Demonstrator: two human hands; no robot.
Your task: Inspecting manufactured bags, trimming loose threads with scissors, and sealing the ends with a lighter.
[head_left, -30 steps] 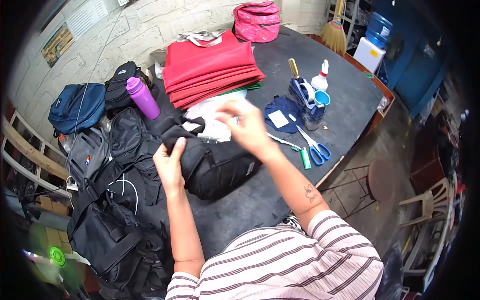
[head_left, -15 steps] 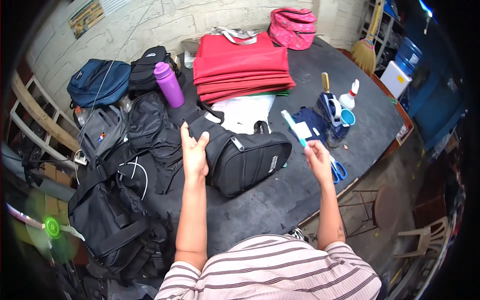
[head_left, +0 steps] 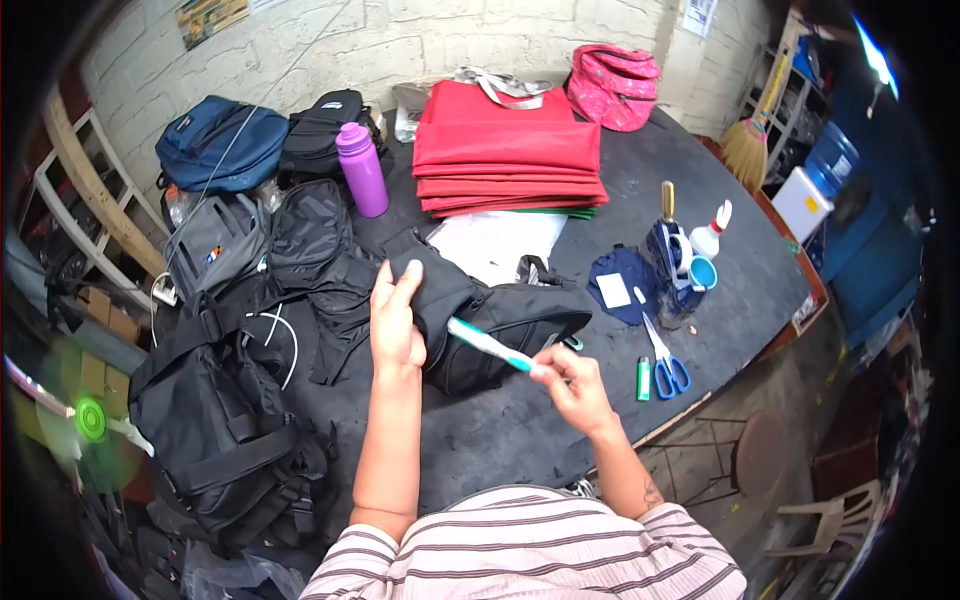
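Observation:
My left hand (head_left: 396, 325) grips the left end of a small black bag (head_left: 440, 290), thumb raised along its side. The bag is tilted on the dark table, and its zipped front panel is partly hidden. In my right hand (head_left: 578, 388), the fingers pinch the teal end of what looks like a toothbrush (head_left: 492, 346). Its whitish head points left and lies over the bag's front; whether it touches the fabric I cannot tell. To the right of that hand lie a green lighter (head_left: 643, 379) and blue-handled scissors (head_left: 669, 372).
Folded red fabric bags (head_left: 510, 145) are stacked at the back, a purple bottle (head_left: 362, 172) left of them. Several backpacks (head_left: 225, 460) crowd the left side. A tape dispenser (head_left: 672, 255) and spray bottle (head_left: 708, 235) stand right, near the table's edge. A pink bag (head_left: 613, 88) sits behind.
My right hand has brought the toothbrush left and down, from beside the bag to its front. The bag has tipped under my left hand. The lighter has come into sight.

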